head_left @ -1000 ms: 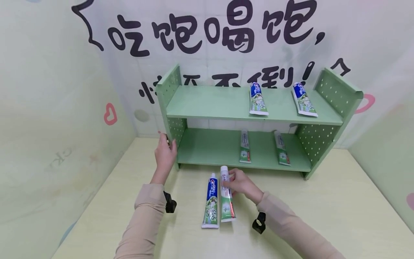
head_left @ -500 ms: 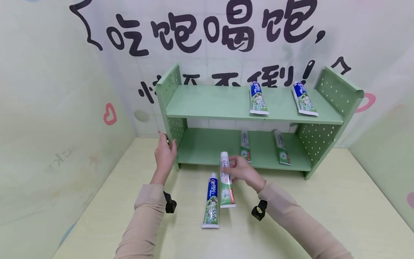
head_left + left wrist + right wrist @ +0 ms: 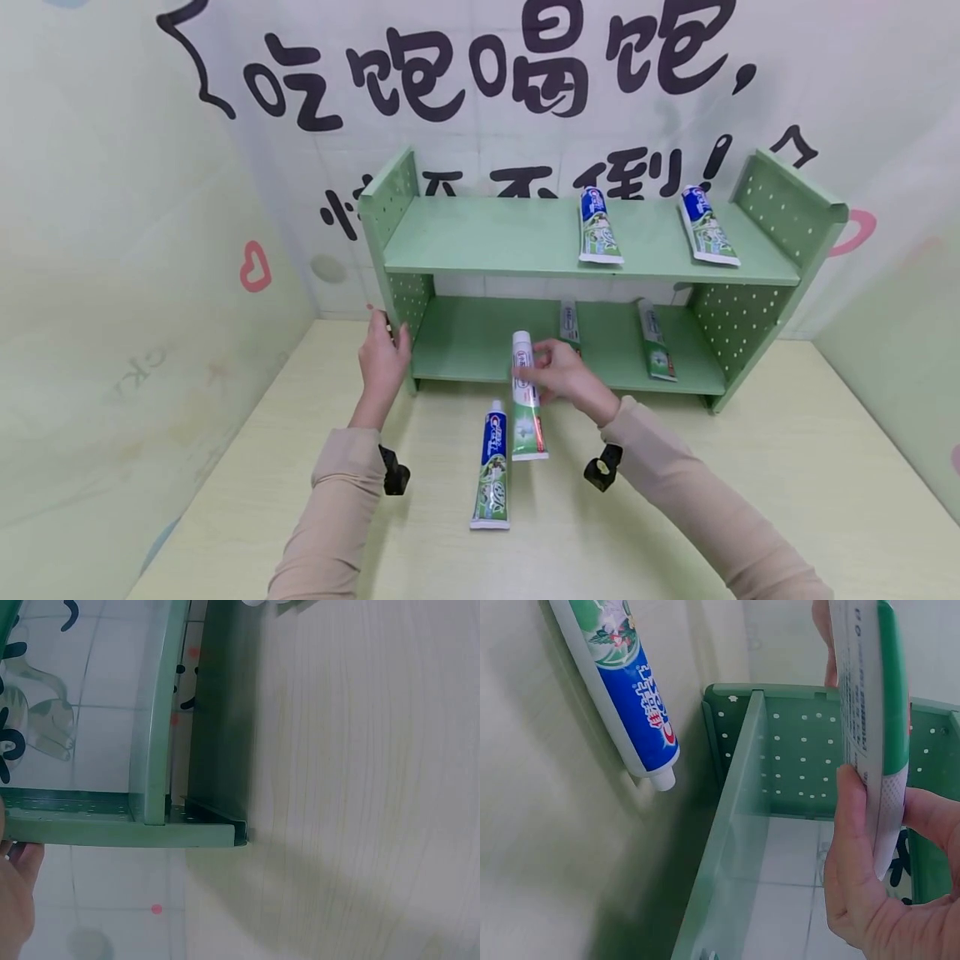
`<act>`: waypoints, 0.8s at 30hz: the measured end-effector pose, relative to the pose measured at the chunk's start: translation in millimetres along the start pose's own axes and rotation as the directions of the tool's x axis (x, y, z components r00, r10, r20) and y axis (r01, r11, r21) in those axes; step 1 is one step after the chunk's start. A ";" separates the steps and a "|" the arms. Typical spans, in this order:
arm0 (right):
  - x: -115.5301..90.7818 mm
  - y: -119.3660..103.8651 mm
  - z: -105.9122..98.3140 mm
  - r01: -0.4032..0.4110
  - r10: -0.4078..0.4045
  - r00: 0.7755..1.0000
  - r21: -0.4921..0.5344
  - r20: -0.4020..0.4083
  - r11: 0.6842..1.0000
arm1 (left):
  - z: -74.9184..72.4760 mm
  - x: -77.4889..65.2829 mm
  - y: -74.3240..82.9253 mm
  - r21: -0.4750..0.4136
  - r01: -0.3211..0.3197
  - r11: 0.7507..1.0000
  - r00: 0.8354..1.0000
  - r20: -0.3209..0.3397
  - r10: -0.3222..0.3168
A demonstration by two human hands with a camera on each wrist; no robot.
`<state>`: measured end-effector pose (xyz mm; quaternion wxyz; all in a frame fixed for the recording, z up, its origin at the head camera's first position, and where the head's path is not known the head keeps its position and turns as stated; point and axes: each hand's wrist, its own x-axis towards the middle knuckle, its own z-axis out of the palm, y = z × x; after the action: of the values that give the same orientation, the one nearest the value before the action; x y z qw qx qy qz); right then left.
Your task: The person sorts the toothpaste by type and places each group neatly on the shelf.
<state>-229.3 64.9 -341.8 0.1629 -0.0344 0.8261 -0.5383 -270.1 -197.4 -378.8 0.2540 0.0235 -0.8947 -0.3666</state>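
In the head view, my right hand [image 3: 572, 379] pinches a white-and-green toothpaste tube [image 3: 529, 417], held cap up above the table before the lower shelf. The right wrist view shows thumb and fingers on either side of this tube [image 3: 889, 742]. Just left of it, a blue-and-green toothpaste tube [image 3: 491, 475] lies on the table, cap toward the rack. My left hand [image 3: 382, 358] grips the left side panel of the green two-tier rack [image 3: 480, 237]; part of that hand [image 3: 19, 900] shows at the left wrist view's edge.
Two blue-and-green tubes [image 3: 597, 229] [image 3: 707, 229] lie on the upper shelf. Below them, two white-and-green tubes [image 3: 569, 323] [image 3: 657, 342] lie on the lower shelf, the left one partly behind my right hand. Walls stand at the back and both sides of the table [image 3: 720, 467].
My right hand has lifted the white-and-green toothpaste tube from beside the blue-and-green one and moved it forward, toward the lower shelf. The left hand has stayed on the rack's side.
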 end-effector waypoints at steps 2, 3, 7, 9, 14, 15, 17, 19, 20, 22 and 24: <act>1.0 -2.3 -2.6 0.000 0.000 1.000 -0.002 0.011 1.000 | 0.0 0.0 0.0 0.001 -0.001 1.000 1.000 -0.005 0.001; 2.0 -3.1 -3.3 -0.002 0.002 1.000 -0.001 0.010 1.000 | 0.2 0.0 -0.1 0.001 -0.002 1.000 1.000 -0.006 0.002; 5.1 -7.0 -6.6 -0.011 0.011 1.000 0.019 0.008 1.000 | 0.6 -0.4 0.0 0.003 -0.004 1.000 1.000 -0.011 0.004; 6.7 -8.3 -8.4 -0.013 0.013 1.000 0.034 0.008 0.999 | 0.6 -0.6 0.1 0.006 -0.004 1.000 1.000 -0.012 0.004; 10.6 -10.8 -10.7 0.010 -0.011 1.000 0.064 0.021 0.998 | -0.8 -1.0 -1.2 0.009 0.007 1.000 1.000 -0.012 -0.007; 11.3 -11.0 -11.0 0.019 -0.021 0.999 0.068 0.024 0.997 | -0.8 -1.0 -1.4 0.009 0.010 1.000 1.000 -0.011 -0.010; 13.3 -12.0 -11.8 0.031 -0.032 0.999 0.062 0.028 0.998 | -0.6 -0.8 -1.4 0.008 0.008 1.000 1.000 -0.010 -0.008; 15.8 -13.5 -12.6 0.032 -0.033 0.999 0.055 0.029 0.998 | -0.3 -0.6 -1.4 0.005 0.002 1.000 1.000 -0.006 -0.002; 17.2 -14.5 -13.0 0.028 -0.030 0.999 0.051 0.028 0.998 | 0.0 -0.5 -1.3 0.006 0.000 1.000 1.000 -0.007 0.000; 20.4 -16.9 -13.5 0.013 -0.014 1.000 0.044 0.025 0.999 | 0.5 -0.2 -1.5 0.008 -0.005 1.000 1.000 -0.009 0.005; 23.5 -18.9 -13.9 0.014 -0.014 1.000 0.029 0.025 0.999 | 0.5 -0.3 -1.8 0.009 -0.014 1.000 1.000 -0.009 0.014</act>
<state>-258.0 63.8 -325.1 0.1702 -0.0446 0.8158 -0.5510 -270.4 -198.3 -380.4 0.2605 0.0203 -0.8953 -0.3607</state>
